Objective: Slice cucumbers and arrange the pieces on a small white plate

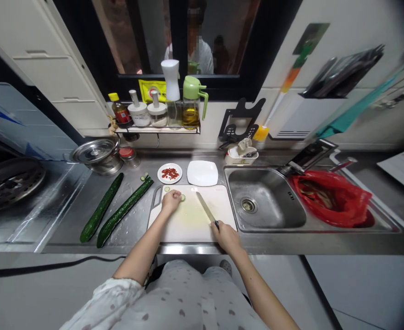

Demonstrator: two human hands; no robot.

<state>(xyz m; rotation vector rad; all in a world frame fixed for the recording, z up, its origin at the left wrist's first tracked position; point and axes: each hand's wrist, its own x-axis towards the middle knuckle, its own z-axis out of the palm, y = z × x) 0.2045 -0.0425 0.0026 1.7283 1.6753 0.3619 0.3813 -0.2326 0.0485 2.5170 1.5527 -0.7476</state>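
My right hand (225,236) is closed around the dark handle of a kitchen knife (206,207), its blade slanting up and left over the white cutting board (188,231). On the board's left side, my left hand (170,201) has its fingers pinched at a small cucumber slice (183,197). Another cucumber slice (167,189) lies at the board's upper left corner. To the left, a whole cucumber (102,208) and a second cucumber (125,211) with a cut end lie on the steel counter. Small cut pieces (144,176) sit by that end.
Behind the board stand a plate of chopped red pieces (170,173) and a white square plate (202,173). A sink (267,199) adjoins the right side, with a red bag (349,201) beyond it. A steel pot (100,160) and a seasoning shelf (160,130) are at the back.
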